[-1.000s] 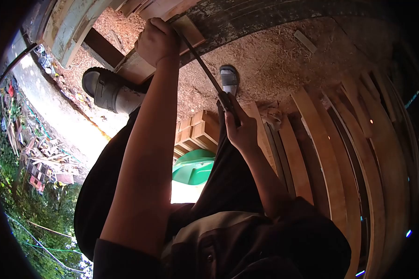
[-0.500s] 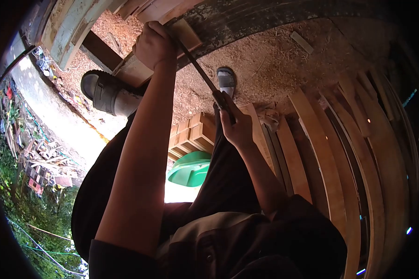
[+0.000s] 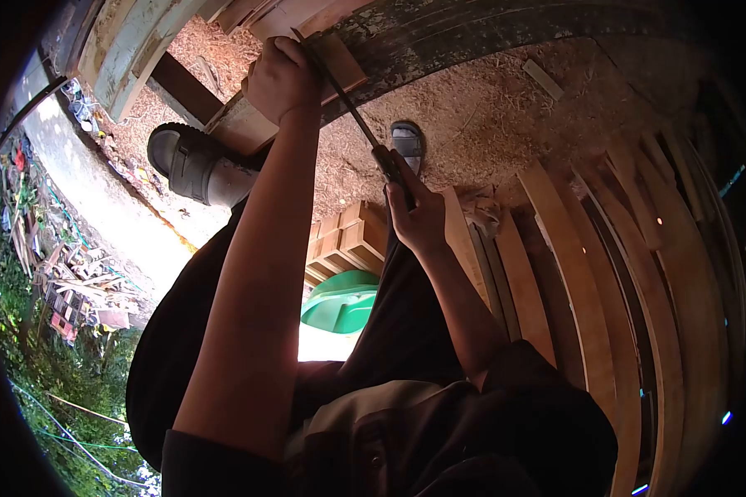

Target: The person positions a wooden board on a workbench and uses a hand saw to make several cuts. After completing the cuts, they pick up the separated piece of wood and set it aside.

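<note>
My right hand [image 3: 414,214] is wrapped round the dark handle of a handsaw [image 3: 352,109]. Its narrow blade, seen nearly edge-on, slants up and left, with the tip showing just past my left hand [image 3: 283,81]. That hand is closed on a wooden board [image 3: 239,124] at the blade's left side; its fingertips are mostly hidden. Right of the blade, a flat wood piece [image 3: 338,62] lies against a dark, worn beam [image 3: 439,50]. Whether the teeth are in the wood cannot be made out.
Long planks [image 3: 580,282] lie side by side on the right. Stacked wood blocks [image 3: 348,240] and a green plastic object [image 3: 340,302] are between my legs. Sawdust covers the ground [image 3: 472,108], with a small offcut [image 3: 543,79]. My sandalled foot [image 3: 191,161] is beside the board.
The saw and my right hand have slid slightly forward and left, so the blade's tip now shows beyond my left hand. My left hand stays at the board.
</note>
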### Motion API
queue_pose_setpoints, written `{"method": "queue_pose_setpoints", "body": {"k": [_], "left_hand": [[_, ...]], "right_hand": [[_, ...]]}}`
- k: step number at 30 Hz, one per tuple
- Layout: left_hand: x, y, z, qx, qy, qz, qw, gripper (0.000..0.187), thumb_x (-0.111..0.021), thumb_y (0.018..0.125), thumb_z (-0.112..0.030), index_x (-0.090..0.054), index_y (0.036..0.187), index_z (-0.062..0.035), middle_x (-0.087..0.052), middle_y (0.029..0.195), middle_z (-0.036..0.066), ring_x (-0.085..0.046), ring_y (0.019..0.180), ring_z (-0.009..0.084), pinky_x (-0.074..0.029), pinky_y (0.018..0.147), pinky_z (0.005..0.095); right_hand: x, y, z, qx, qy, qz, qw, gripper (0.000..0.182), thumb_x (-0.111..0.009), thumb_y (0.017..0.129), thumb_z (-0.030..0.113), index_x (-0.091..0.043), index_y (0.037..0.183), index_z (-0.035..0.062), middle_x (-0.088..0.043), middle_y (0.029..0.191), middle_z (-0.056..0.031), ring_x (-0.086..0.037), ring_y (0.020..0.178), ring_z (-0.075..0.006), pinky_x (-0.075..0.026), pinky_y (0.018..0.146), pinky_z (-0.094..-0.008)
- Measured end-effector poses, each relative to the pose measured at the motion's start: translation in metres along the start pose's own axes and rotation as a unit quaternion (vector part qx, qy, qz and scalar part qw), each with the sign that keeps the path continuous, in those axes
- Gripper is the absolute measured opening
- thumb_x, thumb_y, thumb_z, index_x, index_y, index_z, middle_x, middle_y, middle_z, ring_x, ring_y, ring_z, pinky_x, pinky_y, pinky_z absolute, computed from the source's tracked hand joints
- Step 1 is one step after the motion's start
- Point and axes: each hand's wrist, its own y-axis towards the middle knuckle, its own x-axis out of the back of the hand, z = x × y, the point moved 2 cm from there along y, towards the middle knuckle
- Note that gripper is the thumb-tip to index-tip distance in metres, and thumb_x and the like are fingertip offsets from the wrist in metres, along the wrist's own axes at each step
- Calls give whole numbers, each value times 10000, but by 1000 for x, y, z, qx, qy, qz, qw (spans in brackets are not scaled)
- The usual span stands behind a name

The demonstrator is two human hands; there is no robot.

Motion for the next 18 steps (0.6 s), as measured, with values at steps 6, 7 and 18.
{"method": "queue_pose_setpoints", "body": {"k": [6, 7, 18], "left_hand": [[0, 0, -1, -11, 0, 0, 1000, 427, -419, 1040, -319, -746, 892, -90, -769, 832, 167, -742, 874, 380, -516, 870, 529], [-1, 1, -1, -12, -1, -1, 1000, 427, -419, 1040, -319, -746, 892, -90, -769, 832, 167, -742, 874, 380, -516, 870, 529], [0, -3, 3, -24, -41, -60, 997, 339, -473, 1036, -307, -618, 1245, -83, -727, 1156, 129, -672, 1090, 366, -446, 961, 526]], "right_hand": [[-4, 3, 13, 17, 6, -22, 1000, 514, -669, 1036, 258, -596, 1537, 170, -674, 677, -133, -688, 567, -262, -521, 578, -354], [-3, -3, 5, 18, 6, -23, 1000, 514, -669, 1036, 258, -596, 1537, 170, -674, 677, -133, -688, 567, -262, -521, 578, -354], [-11, 37, 41, 51, 7, -13, 999, 539, -662, 1040, 251, -562, 1555, 128, -685, 681, -120, -675, 538, -236, -520, 553, -365]]}}
